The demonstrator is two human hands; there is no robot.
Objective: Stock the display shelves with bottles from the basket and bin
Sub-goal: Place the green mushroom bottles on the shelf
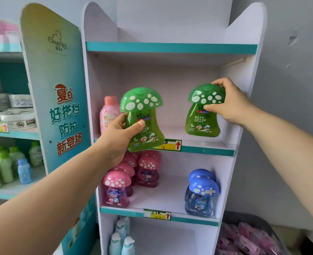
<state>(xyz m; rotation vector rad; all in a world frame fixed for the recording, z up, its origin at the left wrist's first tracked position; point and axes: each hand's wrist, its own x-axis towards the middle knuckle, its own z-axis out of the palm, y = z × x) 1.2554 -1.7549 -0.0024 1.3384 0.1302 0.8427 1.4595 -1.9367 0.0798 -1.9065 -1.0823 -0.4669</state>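
Left hand [122, 137] wrapped round waist of left bottle [142, 116], centre frame, held before the shelf [207, 150] edge. Right hand [231, 105] clamped on cap of right bottle [203, 118], standing on that shelf, right of centre. Likely light, stiff, slick plastic; best gripped at narrow waist under cap.

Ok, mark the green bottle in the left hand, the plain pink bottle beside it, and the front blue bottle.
left-held green bottle [148, 134]: head view, lower body.
plain pink bottle [108, 115]: head view, body label.
front blue bottle [200, 202]: head view, body below the cap.
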